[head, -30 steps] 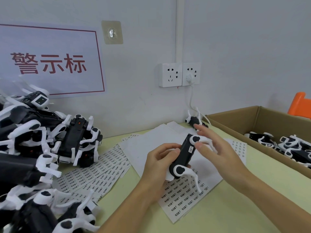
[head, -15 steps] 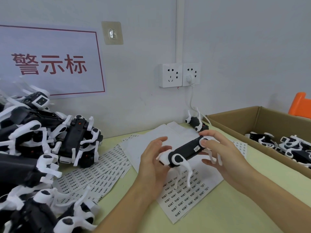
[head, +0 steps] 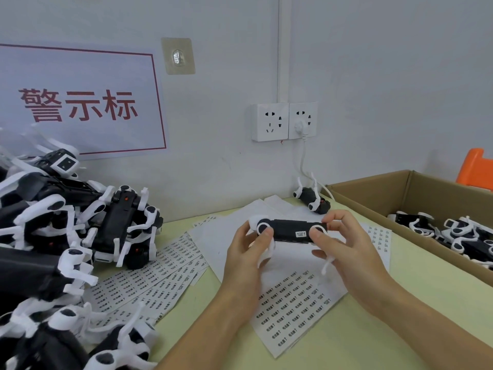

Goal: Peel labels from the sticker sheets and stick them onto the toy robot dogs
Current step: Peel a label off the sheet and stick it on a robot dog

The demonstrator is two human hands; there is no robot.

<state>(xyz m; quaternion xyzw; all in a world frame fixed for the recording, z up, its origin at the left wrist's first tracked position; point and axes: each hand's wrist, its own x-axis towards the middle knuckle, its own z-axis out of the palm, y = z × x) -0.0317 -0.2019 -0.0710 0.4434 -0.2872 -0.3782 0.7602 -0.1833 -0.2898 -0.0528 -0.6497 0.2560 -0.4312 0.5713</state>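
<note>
A black toy robot dog [head: 289, 231] with white legs is held level above the table, a small white label on its side. My left hand [head: 249, 252] grips its left end, thumb on the round white joint. My right hand [head: 344, 247] grips its right end between thumb and fingers. Beneath both hands lies a sticker sheet [head: 293, 308] printed with rows of small labels. More sticker sheets [head: 149, 276] fan out to the left.
A heap of black-and-white robot dogs [head: 66, 236] fills the left side. A cardboard box [head: 378, 193] at the right holds several more dogs. One dog [head: 310, 198] lies by the wall under the sockets [head: 284, 121]. An orange chair [head: 477, 166] shows at the far right.
The dog has turned from upright in my left hand to level between both hands. My right hand has taken hold of its right end.
</note>
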